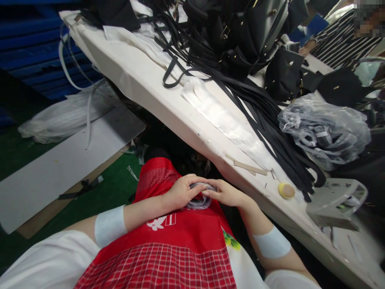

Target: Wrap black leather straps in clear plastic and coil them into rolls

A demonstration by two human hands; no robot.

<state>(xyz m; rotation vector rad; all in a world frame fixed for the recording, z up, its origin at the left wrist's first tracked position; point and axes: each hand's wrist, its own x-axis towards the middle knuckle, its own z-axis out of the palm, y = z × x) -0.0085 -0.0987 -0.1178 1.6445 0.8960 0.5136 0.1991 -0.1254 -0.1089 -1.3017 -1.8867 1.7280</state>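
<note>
A coiled grey-and-white bundle [199, 202] rests on the lap of my red apron [183, 228]; its exact kind cannot be made out. My left hand [184, 191] curls over the left side of the coil, thumb and fingers closed on it. From the other side my right hand [224, 192] grips the coil's upper right edge. The fingertips of both hands meet at the top of the bundle. Part of the coil is hidden under the fingers.
A white table [168, 100] runs diagonally ahead, bearing black straps [264, 116], black bags [234, 32], white strips [222, 116], a clear plastic bag [325, 128] and a yellow tape roll [286, 190]. Left lies a long board [60, 168]. A person in striped sleeves [337, 40] is across the table.
</note>
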